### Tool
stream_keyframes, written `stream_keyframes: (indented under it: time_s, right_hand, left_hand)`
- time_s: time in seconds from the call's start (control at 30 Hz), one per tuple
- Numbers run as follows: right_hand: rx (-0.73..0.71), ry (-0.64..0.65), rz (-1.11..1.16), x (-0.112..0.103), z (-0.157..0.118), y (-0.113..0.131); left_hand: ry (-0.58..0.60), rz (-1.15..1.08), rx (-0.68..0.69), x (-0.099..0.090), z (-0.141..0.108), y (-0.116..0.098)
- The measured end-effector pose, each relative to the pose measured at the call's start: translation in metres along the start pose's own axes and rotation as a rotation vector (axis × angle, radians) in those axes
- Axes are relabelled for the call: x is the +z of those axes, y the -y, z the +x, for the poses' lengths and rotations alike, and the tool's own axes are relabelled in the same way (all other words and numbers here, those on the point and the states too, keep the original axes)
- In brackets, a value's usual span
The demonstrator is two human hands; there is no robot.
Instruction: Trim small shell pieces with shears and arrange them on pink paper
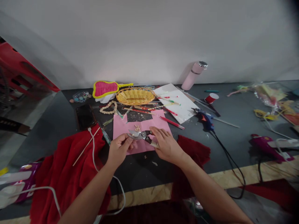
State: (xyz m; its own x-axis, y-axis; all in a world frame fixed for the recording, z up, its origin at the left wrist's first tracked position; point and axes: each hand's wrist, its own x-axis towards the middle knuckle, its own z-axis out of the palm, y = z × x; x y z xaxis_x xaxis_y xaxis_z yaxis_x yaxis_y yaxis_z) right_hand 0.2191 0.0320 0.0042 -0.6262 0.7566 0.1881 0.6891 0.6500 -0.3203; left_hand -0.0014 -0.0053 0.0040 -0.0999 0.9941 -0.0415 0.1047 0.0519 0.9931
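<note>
My right hand (pixel 166 143) is wrapped round the handles of a pair of pruning shears (pixel 142 135), whose blades point left. At the blades, the fingers of my left hand (pixel 120 149) are pinched together; what they hold, if anything, is too small to make out. Just beyond the blades, a small heap of pale cut pieces (pixel 137 128) lies on a pink sheet of paper (pixel 119 124). Past the sheet sit a heart-shaped ring of pale pieces (pixel 108 107) and a yellow woven basket (pixel 135 96).
A blue glue gun (pixel 206 119) with a black cord lies to the right, near a red pen (pixel 172 122). On the left are a phone (pixel 85 116) and a red cloth (pixel 67 161) with a white cable across it. A pink bottle (pixel 193 75) stands by the wall.
</note>
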Motion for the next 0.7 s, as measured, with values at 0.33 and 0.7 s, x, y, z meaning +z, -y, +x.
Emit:
stream_keyframes:
  time_s: [0.33,0.7]
  right_hand:
    - [0.046,0.069,-0.035,0.0052,0.0013,0.0075]
    - [0.101,0.025,-0.123,0.0087,0.0047,0.0090]
  left_hand:
    - [0.006,0.023,0.008,-0.0025,-0.0018,0.0048]
    - [-0.007,-0.150,0.007,0.0003,0.0005,0.0031]
